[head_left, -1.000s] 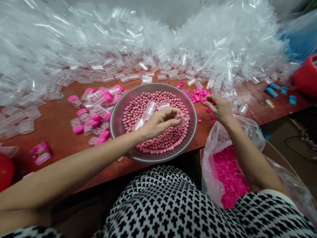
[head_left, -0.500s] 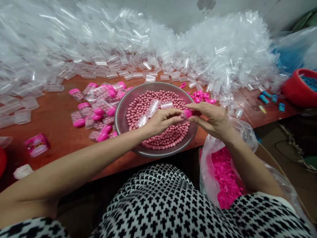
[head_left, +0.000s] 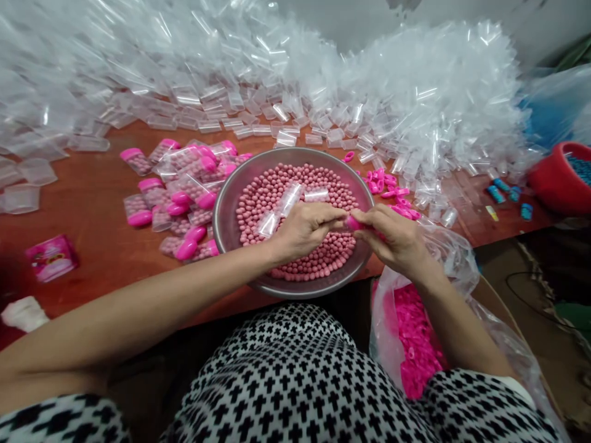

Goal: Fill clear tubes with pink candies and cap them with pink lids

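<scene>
My left hand (head_left: pixel 310 229) is closed around a small clear plastic container, mostly hidden by the fingers. At that container's end my right hand (head_left: pixel 392 234) pinches a bright pink cap (head_left: pixel 354 223), and the two hands meet over the right part of a metal bowl (head_left: pixel 224 231). Pink round beads (head_left: pixel 323 261) fill the bowl. On them lie a few clear containers (head_left: pixel 290 198), left of the cap and behind my left hand. Left of the bowl is a pile of pink-capped containers (head_left: pixel 180 184) with beads inside.
Clear empty containers (head_left: pixel 392 92) are heaped along the back. Loose pink caps (head_left: pixel 381 181) lie right of the bowl. A plastic bag (head_left: pixel 385 326) of caps hangs below the table edge. At right are a red bowl (head_left: pixel 549 181) and blue-filled containers (head_left: pixel 496 194); a pink packet (head_left: pixel 52 257) lies left.
My right hand's fingers have closed in around the pink cap at the container's end. The whole view has shifted slightly. Both hands stay over the bowl.
</scene>
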Action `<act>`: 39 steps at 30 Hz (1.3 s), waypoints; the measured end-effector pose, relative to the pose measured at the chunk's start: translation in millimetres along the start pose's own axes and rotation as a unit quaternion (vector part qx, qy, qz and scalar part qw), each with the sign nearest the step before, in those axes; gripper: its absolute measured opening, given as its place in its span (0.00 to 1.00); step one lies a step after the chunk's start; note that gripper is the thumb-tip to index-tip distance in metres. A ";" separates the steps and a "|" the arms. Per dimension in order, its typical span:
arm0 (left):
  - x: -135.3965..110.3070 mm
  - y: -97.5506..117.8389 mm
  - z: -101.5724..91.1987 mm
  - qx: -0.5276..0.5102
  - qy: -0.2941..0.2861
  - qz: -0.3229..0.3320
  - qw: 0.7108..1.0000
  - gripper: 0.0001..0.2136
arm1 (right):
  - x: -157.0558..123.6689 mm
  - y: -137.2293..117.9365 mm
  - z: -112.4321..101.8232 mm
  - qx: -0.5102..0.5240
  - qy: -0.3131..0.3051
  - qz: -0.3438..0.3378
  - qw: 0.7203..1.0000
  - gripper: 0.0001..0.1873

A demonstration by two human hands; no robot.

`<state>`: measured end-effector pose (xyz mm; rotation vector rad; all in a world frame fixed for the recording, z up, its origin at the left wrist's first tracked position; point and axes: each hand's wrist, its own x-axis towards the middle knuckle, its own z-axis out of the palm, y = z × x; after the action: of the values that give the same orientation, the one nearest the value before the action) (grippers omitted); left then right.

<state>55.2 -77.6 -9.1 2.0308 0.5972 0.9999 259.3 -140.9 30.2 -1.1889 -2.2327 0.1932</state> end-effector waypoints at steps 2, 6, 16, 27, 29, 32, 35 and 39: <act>-0.8 -0.8 -0.7 0.026 -0.004 0.008 1.000 0.08 | 0.0 -1.2 5.1 -0.022 -0.007 -0.004 1.000 0.11; -0.2 -1.0 -2.1 -0.040 -0.021 -0.062 0.997 0.08 | 1.9 2.2 11.1 0.002 0.004 0.027 1.000 0.13; 7.5 1.6 -6.8 -0.258 -0.040 -0.169 0.950 0.13 | -22.1 17.9 6.0 0.490 0.095 0.270 0.824 0.23; 1.3 1.2 -3.1 -0.070 -0.021 -0.021 0.997 0.08 | 12.1 2.4 6.5 0.613 -0.124 0.345 0.700 0.25; 0.1 0.8 -3.9 -0.076 -0.017 -0.014 0.997 0.08 | 13.2 -2.7 10.3 0.623 -0.105 0.354 0.689 0.22; -0.9 -0.1 -4.7 -0.080 -0.013 -0.007 0.997 0.08 | 12.9 -8.9 18.7 0.614 -0.038 0.364 0.699 0.18; 0.0 -0.3 -4.6 -0.076 -0.008 -0.007 0.997 0.07 | 13.8 -11.7 26.5 0.598 0.004 0.364 0.714 0.17; 3.7 1.3 -11.7 -0.064 0.013 -0.020 0.998 0.07 | 22.1 -10.5 31.9 0.580 -0.006 0.345 0.737 0.26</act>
<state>47.9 -70.7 -1.8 1.8898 0.5705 1.0157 224.5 -124.9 18.0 -1.1049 -1.0508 1.6000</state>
